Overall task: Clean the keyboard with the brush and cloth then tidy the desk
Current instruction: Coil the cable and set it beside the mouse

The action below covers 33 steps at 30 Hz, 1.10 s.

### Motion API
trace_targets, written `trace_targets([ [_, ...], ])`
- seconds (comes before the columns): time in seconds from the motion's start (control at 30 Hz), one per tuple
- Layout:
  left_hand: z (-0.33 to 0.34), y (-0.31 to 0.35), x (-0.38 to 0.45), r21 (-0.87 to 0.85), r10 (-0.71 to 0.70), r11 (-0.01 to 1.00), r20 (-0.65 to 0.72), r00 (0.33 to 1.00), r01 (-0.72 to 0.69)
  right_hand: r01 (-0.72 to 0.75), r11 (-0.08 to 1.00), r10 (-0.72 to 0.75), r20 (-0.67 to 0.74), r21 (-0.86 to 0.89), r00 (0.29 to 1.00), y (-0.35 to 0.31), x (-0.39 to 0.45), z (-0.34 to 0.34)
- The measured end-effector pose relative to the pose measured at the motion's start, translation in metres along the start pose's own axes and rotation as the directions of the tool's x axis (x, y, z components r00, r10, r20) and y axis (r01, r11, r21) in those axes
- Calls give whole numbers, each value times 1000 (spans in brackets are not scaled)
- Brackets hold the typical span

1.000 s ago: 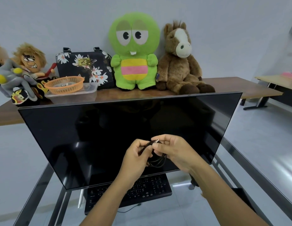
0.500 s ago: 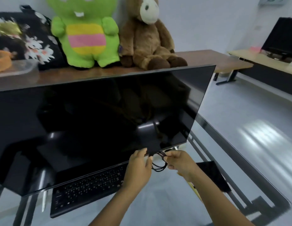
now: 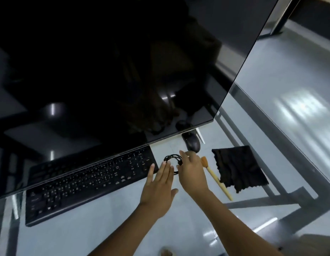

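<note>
Hands at frame center over glass counter (image 3: pixel 123 228): left hand (image 3: pixel 159 189) flat, fingers released; right hand (image 3: pixel 192 174) fingers on coiled black cable (image 3: pixel 172 159), grasp unclear. Keyboard (image 3: pixel 86 182) lower left under monitor (image 3: pixel 105 71); brush (image 3: pixel 214 177) and cloth (image 3: pixel 238 169) right of hands, mouse (image 3: pixel 192 143) above.

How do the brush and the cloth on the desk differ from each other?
The brush is slim, stiff and tan, with a rounded orange-brown tip; the cloth is black, broad and rumpled. The brush lies nearer the right hand, the cloth farther right. Both lie on the glass desk, and neither is held.
</note>
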<state>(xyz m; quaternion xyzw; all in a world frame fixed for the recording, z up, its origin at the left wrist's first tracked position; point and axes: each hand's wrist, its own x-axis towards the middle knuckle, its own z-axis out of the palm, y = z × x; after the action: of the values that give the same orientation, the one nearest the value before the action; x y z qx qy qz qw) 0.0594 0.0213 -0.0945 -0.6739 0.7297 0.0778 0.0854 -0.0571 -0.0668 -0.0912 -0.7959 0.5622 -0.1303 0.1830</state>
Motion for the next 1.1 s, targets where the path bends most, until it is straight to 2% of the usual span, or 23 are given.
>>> trace_targets([
  [0.1,0,3,-5,-43,-23,999,-24,999,22,236,966,-243,-58,-104,968,1,-24,3],
  [0.17,2,3,-9,-44,-31,999,-29,999,29,318,938,-318,19,-141,948,3,-41,10],
  [0.27,-1,1,-8,20,-43,999,47,998,43,325,918,-293,163,-228,942,9,-48,18],
  [0.43,-11,-6,22,82,-56,995,14,998,55,350,908,-311,189,-232,932,8,-11,17],
  [0.67,-15,-33,60,38,-110,993,80,991,108,403,896,-357,237,-185,903,2,33,13],
  [0.93,-10,-35,58,-1,-107,994,46,993,107,385,906,-334,261,-175,906,4,35,17],
  [1.1,-16,-36,55,-46,-115,992,39,993,116,379,918,-359,157,-121,920,3,36,7],
])
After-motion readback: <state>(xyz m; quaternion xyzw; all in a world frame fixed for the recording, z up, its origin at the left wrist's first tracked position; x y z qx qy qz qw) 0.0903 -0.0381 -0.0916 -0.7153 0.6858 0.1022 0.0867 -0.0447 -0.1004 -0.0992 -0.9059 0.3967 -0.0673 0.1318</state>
